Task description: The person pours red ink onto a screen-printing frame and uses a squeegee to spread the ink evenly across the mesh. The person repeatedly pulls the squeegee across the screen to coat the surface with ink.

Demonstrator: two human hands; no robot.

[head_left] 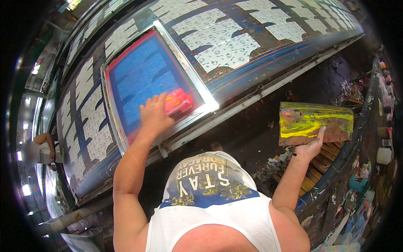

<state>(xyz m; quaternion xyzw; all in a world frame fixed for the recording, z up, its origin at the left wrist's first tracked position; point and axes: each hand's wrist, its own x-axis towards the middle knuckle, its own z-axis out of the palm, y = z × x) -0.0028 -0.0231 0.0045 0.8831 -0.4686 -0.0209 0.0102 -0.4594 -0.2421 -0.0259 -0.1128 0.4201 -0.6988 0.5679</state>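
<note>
A screen-printing frame point(187, 69) with metal edges, blue mesh and a red border lies tilted on the long printing table. On its near part my left hand point(156, 116) is closed around a bright red-pink lump point(179, 102) with a yellow streak; motion blur hides its exact kind. Out to the right, above the floor, my right hand point(310, 147) holds a flat rectangular board point(315, 119) smeared with yellow paint. The thumb lies over the board's near edge, and the other fingers are hidden beneath it.
White printed fabric pieces point(226, 50) lie in rows along the table. A metal rail point(268, 82) runs along its near edge. Wooden slats point(325, 161) and paint-stained containers point(384, 155) stand at right. Another person point(44, 149) is at far left.
</note>
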